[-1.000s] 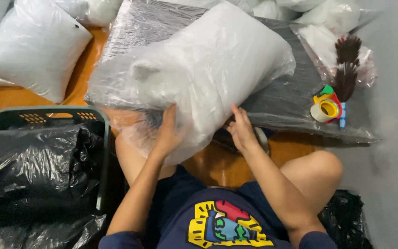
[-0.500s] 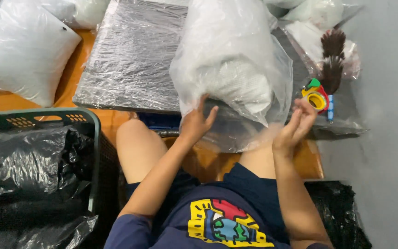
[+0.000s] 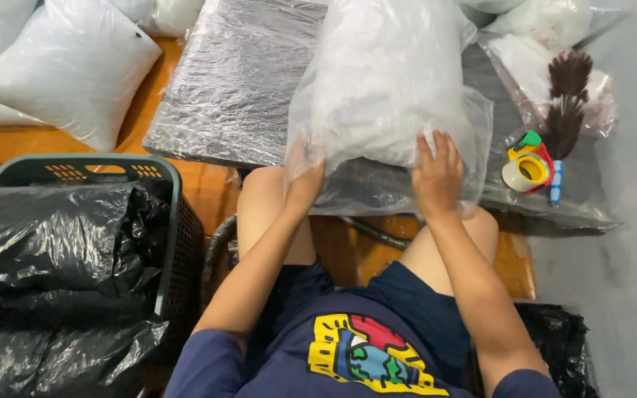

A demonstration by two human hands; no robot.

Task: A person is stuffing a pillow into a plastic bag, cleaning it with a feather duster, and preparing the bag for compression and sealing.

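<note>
A white pillow inside a clear plastic bag stands on end on the plastic-wrapped table in front of me. My left hand grips the bag's loose lower left corner. My right hand lies flat, fingers spread, on the plastic at the bag's lower right, pressing it against the pillow. The empty end of the bag hangs over the table's near edge above my knees.
A green basket lined with a black bin bag stands at my left. More white pillows lie on the wooden floor at far left. A tape dispenser and a dark feather duster lie at the table's right.
The bagged pillow went from lying across the table to standing upright. My hands moved from under it to its lower corners; my right hand came in from the right onto the plastic.
</note>
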